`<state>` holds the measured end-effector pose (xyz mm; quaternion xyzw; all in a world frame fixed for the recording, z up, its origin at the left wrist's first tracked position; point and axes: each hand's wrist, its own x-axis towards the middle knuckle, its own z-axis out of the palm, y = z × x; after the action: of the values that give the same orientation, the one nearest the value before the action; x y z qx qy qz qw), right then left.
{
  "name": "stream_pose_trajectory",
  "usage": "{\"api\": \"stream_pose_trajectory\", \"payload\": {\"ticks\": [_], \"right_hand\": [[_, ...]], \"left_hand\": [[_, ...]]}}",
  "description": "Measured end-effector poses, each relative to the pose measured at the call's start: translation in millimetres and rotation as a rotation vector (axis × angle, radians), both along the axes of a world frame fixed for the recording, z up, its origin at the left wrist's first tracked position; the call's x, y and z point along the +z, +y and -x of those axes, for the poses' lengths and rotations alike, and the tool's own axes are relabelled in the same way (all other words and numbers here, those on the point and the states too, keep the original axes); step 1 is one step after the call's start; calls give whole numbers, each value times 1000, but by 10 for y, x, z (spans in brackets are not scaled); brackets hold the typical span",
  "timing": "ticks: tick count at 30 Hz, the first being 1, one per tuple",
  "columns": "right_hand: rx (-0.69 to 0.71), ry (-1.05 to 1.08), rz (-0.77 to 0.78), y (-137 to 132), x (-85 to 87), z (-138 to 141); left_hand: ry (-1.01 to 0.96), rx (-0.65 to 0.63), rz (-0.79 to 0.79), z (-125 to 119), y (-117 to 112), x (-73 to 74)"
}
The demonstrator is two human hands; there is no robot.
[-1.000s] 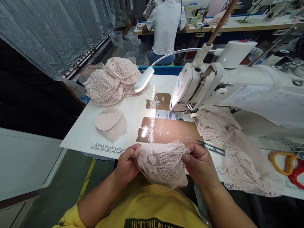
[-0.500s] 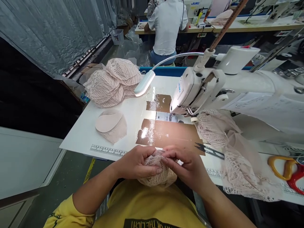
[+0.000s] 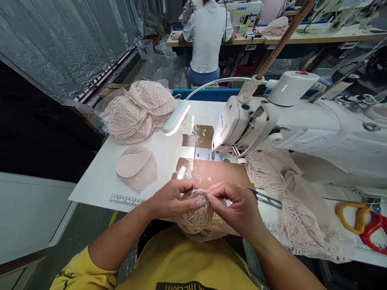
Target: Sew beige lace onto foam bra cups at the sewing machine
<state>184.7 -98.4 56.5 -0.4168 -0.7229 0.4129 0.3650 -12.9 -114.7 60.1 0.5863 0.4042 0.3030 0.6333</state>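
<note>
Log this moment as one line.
left hand: holds lace piece | right hand: pinches its top edge | snips: on table beside right hand

Sewing workshop, white industrial sewing machine (image 3: 296, 117), lace pile (image 3: 137, 110), co-worker (image 3: 206, 38) at another bench (image 3: 320, 38)

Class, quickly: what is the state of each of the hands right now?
Left hand: closed, holding the pale pink, bunched lace piece.
Right hand: closed, pinching the same piece near its top.

L hand (image 3: 173, 200) nr R hand (image 3: 237, 207), both pinching
</note>
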Motion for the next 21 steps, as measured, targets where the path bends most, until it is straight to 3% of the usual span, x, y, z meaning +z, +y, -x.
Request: {"api": "stream_pose_trajectory", "payload": {"ticks": [7,13,17,21], "right_hand": [[-1,14,100,71,-21,-56],[16,251,447,215,-183,-95],[-13,357,528,318,-228,-249],[-68,170,384,363,-194,-524]], "left_hand": [[-121,3,138,-59,113,-125],[-302,136,252,-242,119,-273],[-404,408,316,-53,174,-212],[-207,799,60,393,313,87]]}}
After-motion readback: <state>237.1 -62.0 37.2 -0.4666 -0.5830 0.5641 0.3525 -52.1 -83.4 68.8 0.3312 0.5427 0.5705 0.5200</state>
